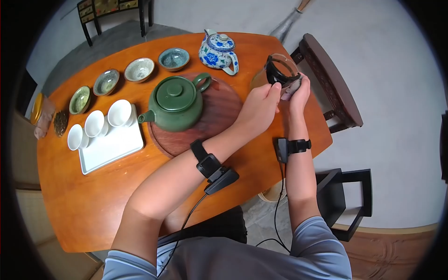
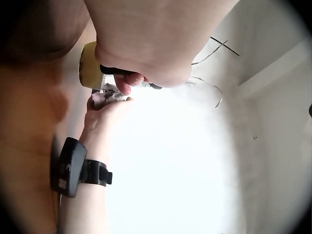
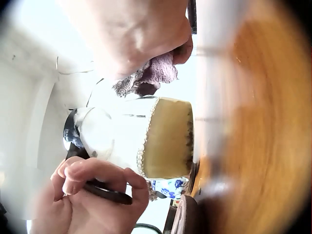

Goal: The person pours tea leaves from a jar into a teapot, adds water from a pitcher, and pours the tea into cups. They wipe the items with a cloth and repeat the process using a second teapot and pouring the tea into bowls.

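Note:
My left hand [image 1: 261,107] reaches across to the right and grips the black handle [image 3: 112,193] of a glass teapot [image 3: 168,139]. Yellowish liquid with a ring of bubbles on top and dark bits at the bottom shows through its glass. The pot stands upright at the table's right side, its base close to the wood. On its other side, my right hand [image 1: 299,95] holds a crumpled greyish-purple cloth [image 3: 161,70] right beside the glass. In the left wrist view, the left hand [image 2: 146,53] covers much of the pot [image 2: 91,66].
A green teapot [image 1: 175,105] sits on a round wooden board [image 1: 224,102]. Behind stand a blue-and-white teapot [image 1: 217,51] and several glazed bowls [image 1: 139,70]. White cups [image 1: 96,123] stand on a white tray [image 1: 114,151]. A dark wooden chair [image 1: 329,81] borders the table's right edge.

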Demonstrator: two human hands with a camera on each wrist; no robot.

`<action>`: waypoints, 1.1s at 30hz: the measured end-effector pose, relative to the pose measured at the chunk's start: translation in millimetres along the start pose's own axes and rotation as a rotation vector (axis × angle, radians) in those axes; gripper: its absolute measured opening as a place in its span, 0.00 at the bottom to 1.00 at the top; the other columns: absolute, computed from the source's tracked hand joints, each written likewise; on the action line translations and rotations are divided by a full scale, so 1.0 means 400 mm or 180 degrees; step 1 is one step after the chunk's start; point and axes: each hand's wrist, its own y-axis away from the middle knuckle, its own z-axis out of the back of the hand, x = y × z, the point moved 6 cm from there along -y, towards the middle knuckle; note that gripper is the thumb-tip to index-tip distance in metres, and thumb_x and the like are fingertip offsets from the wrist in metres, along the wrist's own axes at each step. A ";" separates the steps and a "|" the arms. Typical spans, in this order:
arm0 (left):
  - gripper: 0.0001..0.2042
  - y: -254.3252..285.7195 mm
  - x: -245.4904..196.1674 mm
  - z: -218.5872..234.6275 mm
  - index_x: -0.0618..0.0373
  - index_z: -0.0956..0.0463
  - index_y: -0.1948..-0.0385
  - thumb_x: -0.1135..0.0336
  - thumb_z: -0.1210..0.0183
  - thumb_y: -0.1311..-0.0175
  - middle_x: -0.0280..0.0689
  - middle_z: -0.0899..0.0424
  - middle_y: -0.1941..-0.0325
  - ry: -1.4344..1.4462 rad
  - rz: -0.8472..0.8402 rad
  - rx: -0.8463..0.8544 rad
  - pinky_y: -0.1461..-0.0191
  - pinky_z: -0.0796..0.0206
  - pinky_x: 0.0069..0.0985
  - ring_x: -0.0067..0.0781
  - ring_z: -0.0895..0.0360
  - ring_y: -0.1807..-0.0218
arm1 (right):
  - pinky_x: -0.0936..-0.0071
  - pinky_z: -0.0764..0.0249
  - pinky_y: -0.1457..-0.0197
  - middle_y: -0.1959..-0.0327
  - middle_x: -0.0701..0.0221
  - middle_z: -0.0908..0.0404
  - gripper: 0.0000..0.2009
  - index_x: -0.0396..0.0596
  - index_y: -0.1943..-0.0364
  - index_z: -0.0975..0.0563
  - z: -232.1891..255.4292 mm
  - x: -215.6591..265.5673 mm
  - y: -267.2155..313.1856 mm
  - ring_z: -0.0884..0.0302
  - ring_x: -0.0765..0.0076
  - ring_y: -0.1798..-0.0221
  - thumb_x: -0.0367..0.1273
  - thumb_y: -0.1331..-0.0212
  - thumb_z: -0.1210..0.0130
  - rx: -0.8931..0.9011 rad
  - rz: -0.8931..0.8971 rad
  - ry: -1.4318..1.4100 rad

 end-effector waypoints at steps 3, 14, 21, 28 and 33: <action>0.23 0.006 0.028 -0.016 0.58 0.29 0.73 0.53 0.55 0.15 0.30 0.29 0.76 -0.0018 0.0147 0.0133 0.59 0.32 0.25 0.24 0.23 0.68 | 0.70 0.24 0.46 0.54 0.67 0.19 0.22 0.44 0.41 0.22 0.018 -0.087 -0.048 0.21 0.66 0.53 0.40 0.21 0.65 -0.0018 -0.0247 -0.0809; 0.20 -0.001 0.087 -0.040 0.61 0.24 0.68 0.58 0.57 0.15 0.37 0.19 0.71 -0.0164 0.0275 0.0180 0.43 0.30 0.28 0.30 0.19 0.57 | 0.66 0.24 0.41 0.53 0.61 0.16 0.14 0.39 0.50 0.24 0.071 -0.053 -0.056 0.17 0.63 0.49 0.25 0.40 0.41 -0.0629 0.0373 0.0234; 0.16 -0.023 0.087 -0.072 0.68 0.20 0.58 0.63 0.53 0.19 0.45 0.12 0.62 -0.0452 -0.0264 -0.0212 0.44 0.29 0.33 0.38 0.17 0.57 | 0.66 0.24 0.41 0.53 0.60 0.16 0.16 0.39 0.48 0.26 0.080 -0.012 -0.042 0.17 0.62 0.49 0.24 0.41 0.41 -0.0859 0.0497 0.0364; 0.14 -0.041 0.054 -0.071 0.66 0.19 0.61 0.60 0.41 0.26 0.51 0.12 0.62 -0.2267 -0.0245 -0.0126 0.52 0.26 0.39 0.50 0.15 0.60 | 0.66 0.21 0.45 0.55 0.60 0.17 0.15 0.40 0.49 0.26 0.087 -0.050 -0.071 0.17 0.63 0.52 0.23 0.41 0.41 -0.0748 0.0461 0.0340; 0.18 0.015 0.037 -0.011 0.65 0.21 0.58 0.56 0.34 0.31 0.46 0.15 0.63 -0.1616 0.0262 -0.0458 0.52 0.26 0.34 0.42 0.16 0.60 | 0.69 0.17 0.63 0.57 0.61 0.18 0.13 0.41 0.51 0.28 0.103 0.012 -0.050 0.16 0.66 0.59 0.20 0.40 0.44 -0.0878 0.0847 0.0241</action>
